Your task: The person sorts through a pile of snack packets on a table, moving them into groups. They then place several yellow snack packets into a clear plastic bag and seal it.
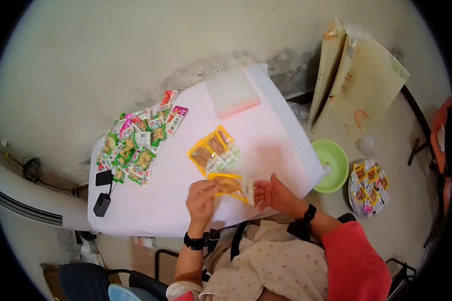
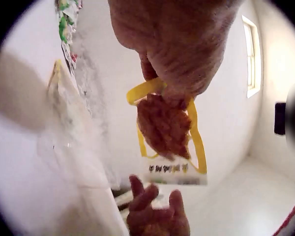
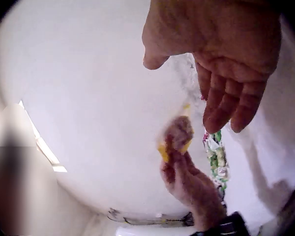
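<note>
My left hand [image 1: 201, 201] pinches one end of a yellow-edged snack packet [image 1: 230, 185] between thumb and fingers, holding it up over the front part of the white-covered table. Brown food shows through the clear middle of that packet [image 2: 164, 129] in the left wrist view, with dark print along its pale far end. At this pale end is my right hand [image 1: 277, 194], palm up; its fingers [image 3: 221, 101] are extended and hold nothing. Just beyond the held packet, similar yellow-edged packets [image 1: 213, 147] lie side by side on the tabletop.
A pile of green, white and pink snack packets [image 1: 130, 148] covers the table's left side. Clear plastic bags [image 1: 232, 93] lie at the back, a black adapter [image 1: 102, 204] at the left edge. On the floor at right stand a green basin [image 1: 340, 158] and a container of packets [image 1: 353, 198].
</note>
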Available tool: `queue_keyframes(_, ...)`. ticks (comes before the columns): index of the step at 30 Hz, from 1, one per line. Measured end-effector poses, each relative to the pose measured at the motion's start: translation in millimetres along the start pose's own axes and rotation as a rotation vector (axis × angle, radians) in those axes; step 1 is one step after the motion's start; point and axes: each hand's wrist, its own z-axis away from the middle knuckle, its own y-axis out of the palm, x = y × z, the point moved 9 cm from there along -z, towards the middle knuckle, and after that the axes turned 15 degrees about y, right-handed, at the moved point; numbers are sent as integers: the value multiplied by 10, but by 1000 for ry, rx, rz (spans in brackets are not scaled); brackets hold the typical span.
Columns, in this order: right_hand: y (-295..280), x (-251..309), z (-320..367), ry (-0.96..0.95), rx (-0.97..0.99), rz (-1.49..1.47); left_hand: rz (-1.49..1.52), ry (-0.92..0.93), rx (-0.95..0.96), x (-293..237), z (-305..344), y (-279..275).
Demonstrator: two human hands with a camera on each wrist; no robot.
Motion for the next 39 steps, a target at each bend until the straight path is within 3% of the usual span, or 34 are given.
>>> queue_keyframes(2, -6, 0, 36, -12, 47, -141, 40, 80, 96, -112, 47, 268)
queue_keyframes(4, -107, -47, 55, -45, -33, -171, 76, 170, 190, -245, 93, 492)
queue_keyframes(7, -147, -10, 130, -130, -109, -39, 1, 212, 246, -289, 141, 596)
queue_keyframes(8, -313, -80, 156, -99, -205, -80, 7, 212, 248, -269, 155, 617)
queue_keyframes(10, -472, -163, 235, -68, -303, -120, -201, 30, 239, -43, 200, 595)
queue_keyframes(13, -592, -131, 376, -119, -441, -67, -310, 36, 345, -36, 158, 693)
queue_keyframes(16, -549, -50, 493, -133, -462, 2, -369, 25, 372, 68, 176, 776)
queue_keyframes(18, -537, -27, 507, -3, -503, 306, -379, 34, 363, 151, 176, 810)
queue_keyframes(22, -516, 58, 221, -20, -483, 473, -413, 37, 266, 126, 68, 753)
queue_keyframes(25, -433, 191, 18, -133, -544, 331, -417, 30, 218, 78, -4, 705)
queue_keyframes(27, -412, 76, -142, -113, -483, -73, -426, 27, 200, 69, -9, 680)
queue_keyframes(30, -297, 54, -386, -198, -328, -264, -442, 46, 222, 70, 7, 683)
queue_keyframes(39, -374, 233, -794, -308, -290, -227, -409, 112, 200, 108, 164, 729)
